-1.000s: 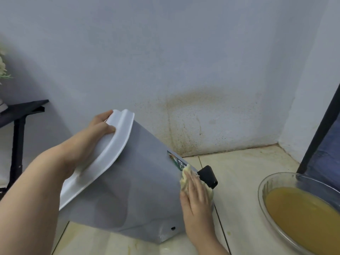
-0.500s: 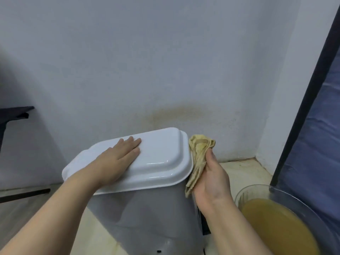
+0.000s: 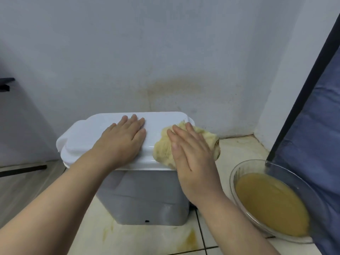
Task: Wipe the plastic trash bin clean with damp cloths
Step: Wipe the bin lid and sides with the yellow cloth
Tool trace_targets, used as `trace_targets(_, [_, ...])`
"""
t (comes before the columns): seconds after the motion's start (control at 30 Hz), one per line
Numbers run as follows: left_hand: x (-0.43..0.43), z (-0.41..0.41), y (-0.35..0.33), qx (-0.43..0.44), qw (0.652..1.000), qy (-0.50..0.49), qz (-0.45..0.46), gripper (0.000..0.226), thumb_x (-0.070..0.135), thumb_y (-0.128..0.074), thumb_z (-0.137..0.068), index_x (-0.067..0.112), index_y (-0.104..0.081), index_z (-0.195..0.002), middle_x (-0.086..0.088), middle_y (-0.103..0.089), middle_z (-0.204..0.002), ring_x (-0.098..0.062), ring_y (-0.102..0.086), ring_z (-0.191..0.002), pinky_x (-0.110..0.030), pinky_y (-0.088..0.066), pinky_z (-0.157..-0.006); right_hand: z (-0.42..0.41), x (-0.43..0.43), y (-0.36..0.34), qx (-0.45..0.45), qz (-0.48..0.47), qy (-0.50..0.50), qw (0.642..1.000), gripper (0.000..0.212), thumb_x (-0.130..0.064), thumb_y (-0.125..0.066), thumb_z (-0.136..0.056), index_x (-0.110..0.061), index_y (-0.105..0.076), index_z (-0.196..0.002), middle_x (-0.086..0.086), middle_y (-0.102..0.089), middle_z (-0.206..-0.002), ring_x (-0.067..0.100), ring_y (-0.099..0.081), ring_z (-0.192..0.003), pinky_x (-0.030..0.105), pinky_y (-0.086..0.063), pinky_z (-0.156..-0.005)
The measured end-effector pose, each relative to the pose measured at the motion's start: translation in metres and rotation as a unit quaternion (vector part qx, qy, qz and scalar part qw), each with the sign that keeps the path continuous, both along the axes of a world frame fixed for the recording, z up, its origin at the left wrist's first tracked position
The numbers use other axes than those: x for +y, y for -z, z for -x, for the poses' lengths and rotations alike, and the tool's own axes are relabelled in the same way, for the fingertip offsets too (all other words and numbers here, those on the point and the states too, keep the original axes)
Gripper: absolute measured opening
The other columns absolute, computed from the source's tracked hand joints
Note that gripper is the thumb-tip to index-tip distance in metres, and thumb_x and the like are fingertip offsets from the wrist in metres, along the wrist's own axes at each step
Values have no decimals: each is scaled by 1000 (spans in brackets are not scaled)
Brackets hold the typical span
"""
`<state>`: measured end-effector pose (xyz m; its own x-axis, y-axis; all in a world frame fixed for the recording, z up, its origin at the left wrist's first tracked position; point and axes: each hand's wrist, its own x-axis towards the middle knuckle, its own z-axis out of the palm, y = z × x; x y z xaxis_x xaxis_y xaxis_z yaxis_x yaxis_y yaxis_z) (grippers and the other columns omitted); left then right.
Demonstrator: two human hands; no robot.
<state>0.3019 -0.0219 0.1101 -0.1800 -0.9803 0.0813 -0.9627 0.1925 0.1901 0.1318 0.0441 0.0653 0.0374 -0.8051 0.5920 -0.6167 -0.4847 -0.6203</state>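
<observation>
Floor (image 3: 128,242): pale tiles in the foreground, smeared with yellow-brown stains (image 3: 191,238) just in front of the bin.
Bowl (image 3: 237,173): a clear glass dish on the tiles to the bin's right, near it but apart, holding murky yellow-brown liquid (image 3: 270,205).
Trash bin (image 3: 143,199): a grey plastic body standing upright on the floor close to the wall, its white lid (image 3: 161,120) closed on top.
Left hand (image 3: 123,142): lies flat, palm down, on the middle of the lid, fingers straight and close together. It grasps nothing.
Right hand (image 3: 193,159): also flat, with fingers extended, pressing the cloth onto the right end of the lid. The fingers are not curled round it.
Cloth (image 3: 163,150): yellow and crumpled, bunched under the right hand on the lid's right end, with folds spilling past the rim on the far right.
Wall (image 3: 165,43): pale grey-white, with a brownish speckled stain (image 3: 174,89) directly behind the bin.
Right edge: a dark post (image 3: 301,89) leans across the corner, with blue fabric (image 3: 316,129) beside it.
Left edge: part of a piece of black furniture (image 3: 5,83), cut off by the frame.
</observation>
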Motion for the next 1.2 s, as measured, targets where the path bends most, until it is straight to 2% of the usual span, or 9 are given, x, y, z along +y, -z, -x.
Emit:
trace_targets(0.17, [2, -2, -2, -14, 1000, 14, -16, 50, 37, -15, -100, 32, -9, -149, 10, 1, -159, -10, 3, -146, -30, 0, -116, 9, -86, -40, 297, -159, -60, 940, 45, -35, -22, -100, -27, -36, -142, -9, -30, -153, 19, -14, -144, 43, -12, -116])
trace_targets(0.27, [0, -4, -2, -8, 1000, 26, -15, 50, 40, -17, -99, 34, -10, -149, 13, 0, -158, -8, 3, -145, -29, 1, -116, 24, -129, -53, 149, -245, -84, 954, 41, -39, -40, -97, -33, -45, -137, -8, -40, -148, 14, -32, -137, 35, -26, -110])
trace_targets(0.4, [-11, -18, -8, -39, 997, 50, -47, 49, 44, -15, -98, 45, -2, -145, 20, 6, -156, -6, 10, -144, -32, 6, -116, 21, -102, -39, -67, -221, -54, 971, 29, -34, -55, -90, -33, -63, -118, -11, -62, -120, 7, -54, -109, 18, -41, -83])
trace_targets(0.57, [-21, -26, -18, -78, 991, 22, -105, 46, 50, -9, -96, 56, 10, -138, 19, 16, -155, -16, 22, -143, -44, 14, -116, -16, -11, -16, 6, -61, 135, 989, 34, -34, -42, -93, -31, -60, -121, -13, -64, -118, 17, -53, -107, 37, -43, -93])
trace_targets(0.67, [-18, -18, -14, -77, 991, -12, -112, 51, 50, -8, -96, 48, 10, -143, 15, 16, -156, -17, 20, -144, -44, 11, -116, -43, 36, -1, -75, 11, 131, 988, 41, -37, -37, -92, -29, -57, -127, -18, -59, -127, 5, -51, -114, 27, -41, -97])
trace_targets(0.73, [-14, -14, -11, -63, 991, -53, -105, 53, 49, -8, -97, 41, 7, -147, 13, 14, -157, -17, 16, -145, -44, 7, -116, -57, 53, 13, -156, -17, 78, 985, 47, -45, -28, -91, -39, -38, -137, -30, -40, -140, -5, -32, -132, 18, -27, -107])
trace_targets(0.83, [-9, -12, -8, -65, 991, -61, -103, 54, 49, -8, -96, 38, 6, -148, 12, 13, -158, -15, 14, -145, -45, 6, -116, -58, 55, 22, -315, -86, -1, 945, 42, -52, -28, -90, -55, -36, -131, -42, -29, -140, -9, -20, -138, 13, -20, -111])
trace_targets(1.03, [-6, -9, -10, -72, 989, -52, -118, 58, 53, -9, -94, 38, 7, -147, 9, 12, -158, -18, 12, -146, -49, 5, -117, -20, -21, 1, -449, -269, -231, 820, 27, -26, -42, -99, -44, -51, -117, -15, -56, -129, 4, -52, -121, 32, -37, -109])
trace_targets(1.2, [1, -2, -13, -47, 994, -31, -96, 54, 59, -14, -91, 50, -2, -144, 15, 6, -158, -16, 11, -146, -50, 5, -116, -28, -20, 27, -514, -289, -206, 781, 43, -62, -48, -88, -51, -46, -129, -16, -61, -125, 5, -58, -115, 32, -45, -98])
